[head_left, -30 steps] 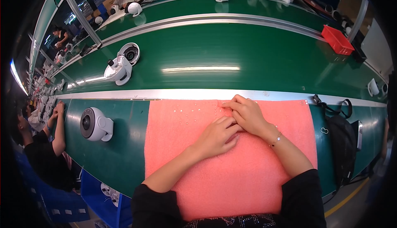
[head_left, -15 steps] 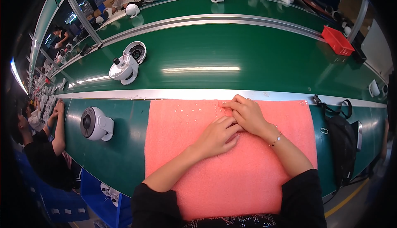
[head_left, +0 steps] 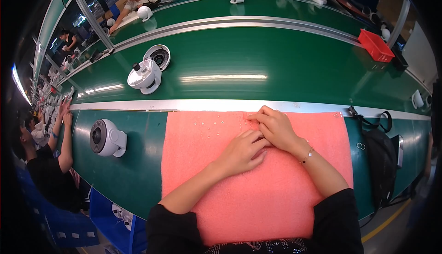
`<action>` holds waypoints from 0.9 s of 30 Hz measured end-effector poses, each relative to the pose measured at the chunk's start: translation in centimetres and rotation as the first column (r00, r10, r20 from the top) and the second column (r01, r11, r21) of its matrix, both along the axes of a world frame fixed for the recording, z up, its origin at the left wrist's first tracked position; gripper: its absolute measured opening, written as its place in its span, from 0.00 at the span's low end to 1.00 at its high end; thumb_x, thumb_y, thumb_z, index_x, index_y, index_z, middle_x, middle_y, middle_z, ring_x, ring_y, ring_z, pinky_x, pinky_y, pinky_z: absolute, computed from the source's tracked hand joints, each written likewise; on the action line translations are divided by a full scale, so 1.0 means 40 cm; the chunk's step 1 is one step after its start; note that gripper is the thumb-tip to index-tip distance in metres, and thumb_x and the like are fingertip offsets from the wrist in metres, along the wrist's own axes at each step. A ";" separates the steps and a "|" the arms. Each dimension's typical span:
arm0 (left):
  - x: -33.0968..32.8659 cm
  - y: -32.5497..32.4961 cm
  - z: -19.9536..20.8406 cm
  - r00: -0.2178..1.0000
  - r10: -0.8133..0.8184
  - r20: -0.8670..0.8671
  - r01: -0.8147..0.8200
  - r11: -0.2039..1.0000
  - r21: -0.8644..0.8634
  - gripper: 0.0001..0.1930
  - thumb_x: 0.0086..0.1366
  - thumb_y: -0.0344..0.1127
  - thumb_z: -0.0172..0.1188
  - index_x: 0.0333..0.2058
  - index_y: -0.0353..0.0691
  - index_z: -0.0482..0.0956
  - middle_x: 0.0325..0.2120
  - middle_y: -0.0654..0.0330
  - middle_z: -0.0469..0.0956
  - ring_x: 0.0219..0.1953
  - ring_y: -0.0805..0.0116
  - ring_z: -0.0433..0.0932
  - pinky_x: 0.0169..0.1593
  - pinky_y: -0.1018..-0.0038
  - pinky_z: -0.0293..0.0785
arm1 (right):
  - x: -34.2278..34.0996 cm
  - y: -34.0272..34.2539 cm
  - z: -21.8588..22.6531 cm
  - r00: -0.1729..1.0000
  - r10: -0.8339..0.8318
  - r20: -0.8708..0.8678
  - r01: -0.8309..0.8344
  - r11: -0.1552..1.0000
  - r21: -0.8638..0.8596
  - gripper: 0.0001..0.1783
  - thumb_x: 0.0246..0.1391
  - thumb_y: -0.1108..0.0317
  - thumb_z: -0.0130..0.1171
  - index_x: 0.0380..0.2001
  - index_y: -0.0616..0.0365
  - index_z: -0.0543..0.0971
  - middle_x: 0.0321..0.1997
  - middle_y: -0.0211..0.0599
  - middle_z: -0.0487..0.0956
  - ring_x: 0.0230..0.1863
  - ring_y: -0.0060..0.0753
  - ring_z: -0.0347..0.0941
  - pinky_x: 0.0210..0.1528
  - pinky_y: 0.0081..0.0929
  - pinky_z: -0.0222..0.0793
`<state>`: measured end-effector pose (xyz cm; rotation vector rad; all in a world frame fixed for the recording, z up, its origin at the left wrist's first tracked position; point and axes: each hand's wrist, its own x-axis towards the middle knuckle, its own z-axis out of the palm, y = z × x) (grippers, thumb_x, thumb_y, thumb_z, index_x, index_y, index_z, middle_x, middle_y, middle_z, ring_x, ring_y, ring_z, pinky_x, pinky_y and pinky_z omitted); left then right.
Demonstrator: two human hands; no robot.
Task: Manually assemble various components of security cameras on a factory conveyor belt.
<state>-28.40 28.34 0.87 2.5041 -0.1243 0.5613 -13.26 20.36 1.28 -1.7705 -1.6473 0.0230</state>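
A pink towel [head_left: 248, 198] lies in front of me, with several tiny pale, shiny pieces [head_left: 208, 128] scattered near its far edge. My right hand [head_left: 278, 127] rests on the towel, its stretched fingers pointing left and touching down beside the tiny pieces. Just nearer and to the left, my left hand [head_left: 241, 150] lies on the cloth with fingers loosely bent and apart. Its fingertips meet the right hand and are partly covered. I make out nothing held in either hand. A white camera [head_left: 108, 137] with a dark round front stands left of the towel.
Beyond a metal rail [head_left: 207, 105] runs a green conveyor belt [head_left: 221, 51] carrying an opened white camera [head_left: 146, 75]. A red bin [head_left: 375, 45] sits far right. A black bag [head_left: 381, 162] lies right of the towel. People work at left and across the line.
The opened camera and the white cameras on the far belt have shifted slightly. At left, a co-worker's arm reaches farther forward. My two hands have stayed put.
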 end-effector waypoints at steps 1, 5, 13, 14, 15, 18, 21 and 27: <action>0.000 0.000 -0.001 1.000 -0.001 0.000 0.001 1.000 0.000 0.12 0.53 0.31 0.59 0.39 0.39 0.76 0.38 0.55 0.71 0.40 0.55 0.70 0.44 0.64 0.69 | 0.000 -0.001 0.001 1.000 -0.004 0.000 0.004 1.000 -0.007 0.17 0.47 0.76 0.48 0.40 0.52 0.80 0.28 0.36 0.70 0.27 0.37 0.69 0.27 0.34 0.63; 0.000 -0.001 0.003 1.000 -0.004 0.006 0.004 1.000 -0.002 0.13 0.53 0.31 0.59 0.39 0.39 0.76 0.38 0.55 0.71 0.40 0.55 0.70 0.44 0.64 0.69 | 0.000 0.000 0.001 1.000 0.000 -0.002 0.000 1.000 -0.008 0.17 0.47 0.76 0.48 0.39 0.52 0.80 0.28 0.37 0.70 0.27 0.37 0.69 0.27 0.34 0.63; 0.000 -0.001 0.000 1.000 -0.011 0.009 0.011 1.000 -0.008 0.13 0.52 0.31 0.58 0.39 0.40 0.75 0.37 0.55 0.70 0.39 0.55 0.70 0.43 0.63 0.68 | 0.000 0.000 -0.001 1.000 0.004 -0.006 -0.004 1.000 0.000 0.17 0.48 0.76 0.48 0.40 0.52 0.80 0.28 0.37 0.70 0.27 0.38 0.69 0.27 0.34 0.63; -0.001 -0.001 0.000 1.000 -0.008 0.005 0.009 1.000 -0.007 0.13 0.52 0.31 0.58 0.39 0.40 0.75 0.37 0.55 0.70 0.39 0.55 0.70 0.43 0.63 0.68 | -0.001 -0.001 0.000 1.000 0.004 -0.005 -0.004 1.000 0.001 0.17 0.48 0.76 0.48 0.40 0.52 0.80 0.28 0.37 0.70 0.27 0.38 0.69 0.27 0.34 0.63; -0.002 -0.001 0.000 1.000 -0.009 0.006 0.009 1.000 -0.006 0.13 0.52 0.31 0.58 0.39 0.40 0.75 0.37 0.55 0.70 0.39 0.55 0.70 0.43 0.63 0.68 | -0.002 -0.002 0.001 1.000 0.004 -0.002 -0.004 1.000 0.004 0.17 0.48 0.75 0.48 0.40 0.52 0.81 0.28 0.37 0.70 0.27 0.38 0.69 0.27 0.34 0.63; -0.002 -0.001 -0.002 1.000 -0.009 0.003 0.009 1.000 -0.003 0.13 0.52 0.31 0.58 0.39 0.40 0.75 0.37 0.55 0.70 0.39 0.55 0.70 0.43 0.63 0.68 | -0.004 -0.003 0.001 1.000 0.001 -0.001 -0.001 1.000 -0.001 0.17 0.48 0.75 0.48 0.40 0.52 0.81 0.28 0.36 0.70 0.27 0.37 0.69 0.27 0.34 0.63; 0.003 -0.002 -0.001 1.000 -0.012 -0.023 0.011 1.000 -0.012 0.13 0.52 0.31 0.58 0.38 0.40 0.75 0.38 0.55 0.70 0.40 0.55 0.69 0.44 0.63 0.68 | 0.000 -0.004 0.000 1.000 -0.004 -0.006 0.003 1.000 -0.008 0.17 0.48 0.75 0.47 0.40 0.51 0.81 0.28 0.36 0.70 0.27 0.37 0.69 0.28 0.34 0.63; 0.004 0.030 -0.036 0.954 0.266 0.140 -0.184 0.885 -0.428 0.09 0.57 0.27 0.55 0.38 0.39 0.75 0.27 0.60 0.76 0.31 0.63 0.75 0.35 0.70 0.71 | -0.004 0.002 0.006 1.000 -0.004 0.031 0.005 1.000 -0.029 0.16 0.47 0.74 0.50 0.40 0.51 0.80 0.30 0.33 0.71 0.28 0.35 0.70 0.31 0.34 0.65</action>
